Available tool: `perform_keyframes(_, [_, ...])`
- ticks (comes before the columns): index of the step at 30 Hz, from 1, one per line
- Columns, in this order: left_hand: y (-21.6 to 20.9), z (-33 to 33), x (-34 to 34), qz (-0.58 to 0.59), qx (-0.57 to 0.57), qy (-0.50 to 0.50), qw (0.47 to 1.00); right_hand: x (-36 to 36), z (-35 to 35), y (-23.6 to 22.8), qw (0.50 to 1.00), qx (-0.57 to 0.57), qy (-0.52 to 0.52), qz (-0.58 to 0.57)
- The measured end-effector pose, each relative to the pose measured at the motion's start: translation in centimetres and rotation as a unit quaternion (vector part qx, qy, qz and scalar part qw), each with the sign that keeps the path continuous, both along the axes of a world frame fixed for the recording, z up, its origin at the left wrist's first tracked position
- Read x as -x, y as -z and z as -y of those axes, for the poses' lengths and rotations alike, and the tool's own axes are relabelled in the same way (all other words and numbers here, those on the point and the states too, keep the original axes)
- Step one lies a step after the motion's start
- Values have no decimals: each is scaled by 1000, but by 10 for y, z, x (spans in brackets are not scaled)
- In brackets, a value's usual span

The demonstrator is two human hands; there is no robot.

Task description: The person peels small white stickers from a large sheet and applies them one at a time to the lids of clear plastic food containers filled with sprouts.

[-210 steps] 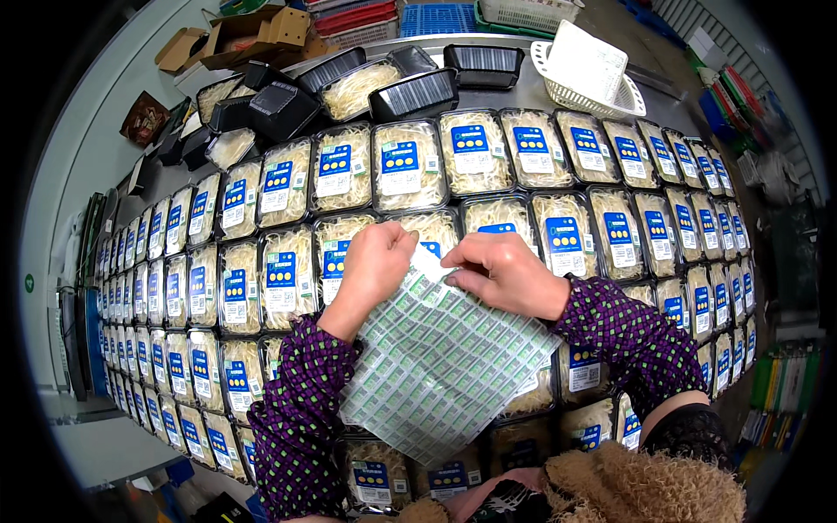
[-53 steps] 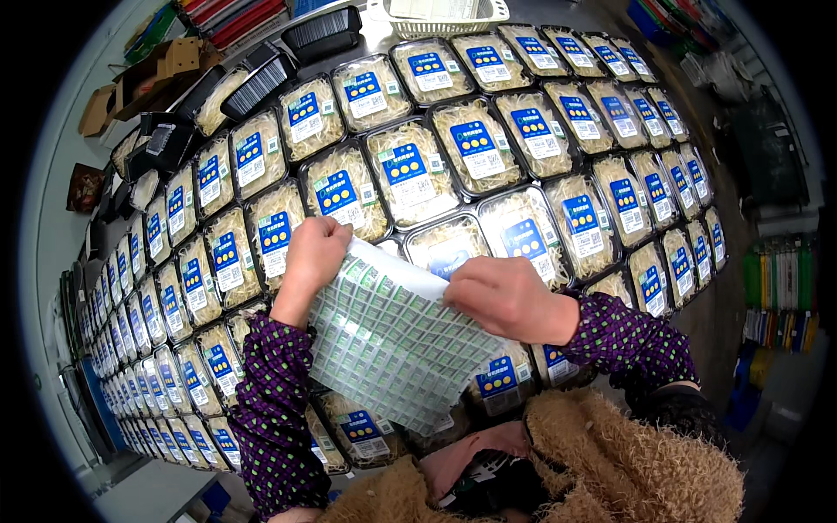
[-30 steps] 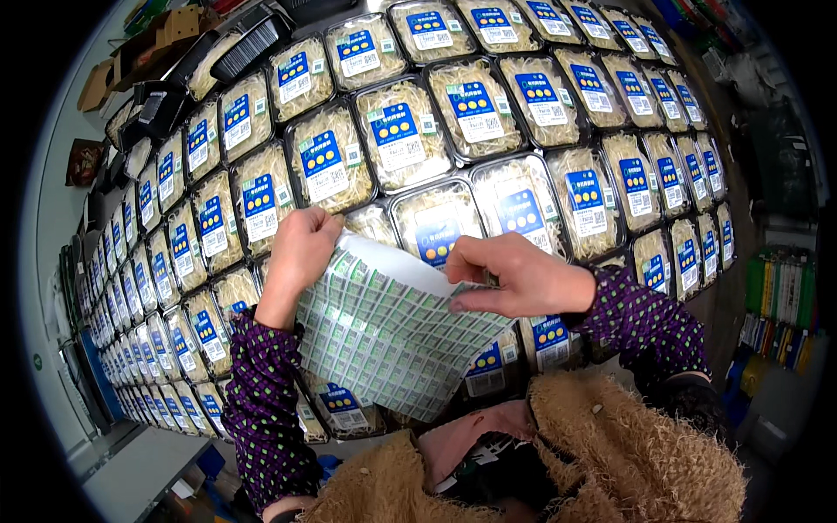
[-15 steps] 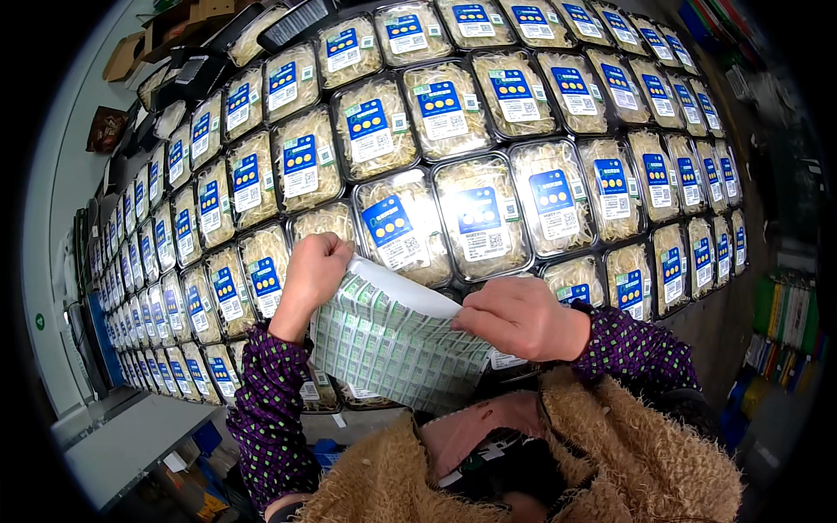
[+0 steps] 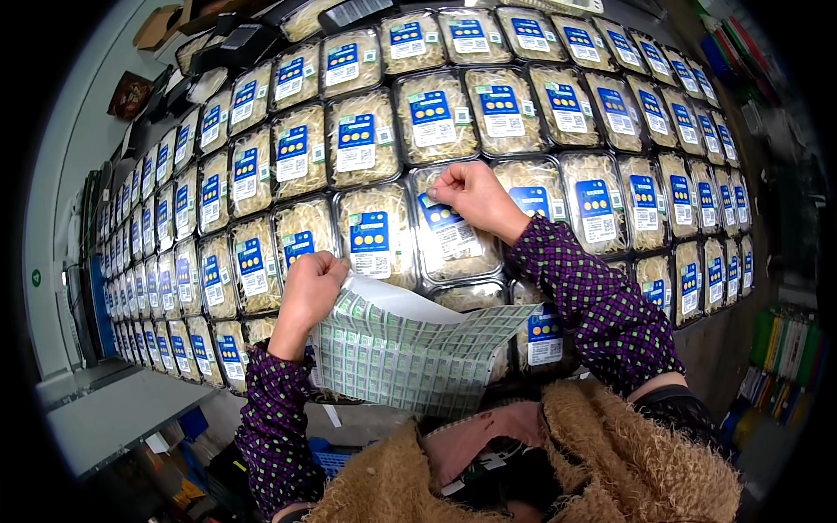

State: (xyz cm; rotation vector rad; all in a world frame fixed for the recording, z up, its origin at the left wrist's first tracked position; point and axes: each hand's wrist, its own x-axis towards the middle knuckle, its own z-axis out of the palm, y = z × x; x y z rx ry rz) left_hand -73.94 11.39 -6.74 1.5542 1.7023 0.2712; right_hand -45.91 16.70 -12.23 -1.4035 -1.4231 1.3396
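Note:
My left hand (image 5: 312, 290) pinches the upper left corner of a sheet of small green-and-white stickers (image 5: 397, 353). The sheet curls, its white back edge turned up, and its right part hangs free. My right hand (image 5: 475, 199) is at the upper left of the blue-and-white label on a clear-lidded tray of bean sprouts (image 5: 462, 266). Its thumb and fingertips are pressed together on or just above the lid; whatever is between them is too small to make out. Some neighbouring trays, such as one tray (image 5: 356, 144) behind, carry a small green sticker by the label.
Long rows of similar sprout trays (image 5: 247, 174) spread left, right and away from me. Empty black trays (image 5: 240, 44) and a cardboard box (image 5: 159, 28) lie at the far left. A grey tabletop (image 5: 131, 418) stands near left. Coloured crates (image 5: 785, 349) are stacked at the right.
My right hand has let go of the sheet's right side and reached forward to a tray's label. My left hand still holds the sheet. The view has shifted slightly.

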Motion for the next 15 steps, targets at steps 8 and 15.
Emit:
perform_keyframes(8, [1, 1, 20, -22, -16, 0, 1000, 20, -6, 4, 888, -239, 6, 393])
perform_keyframes(15, [10, -24, 19, -28, -29, 2, 999, -1, 66, -100, 967, -14, -253, -16])
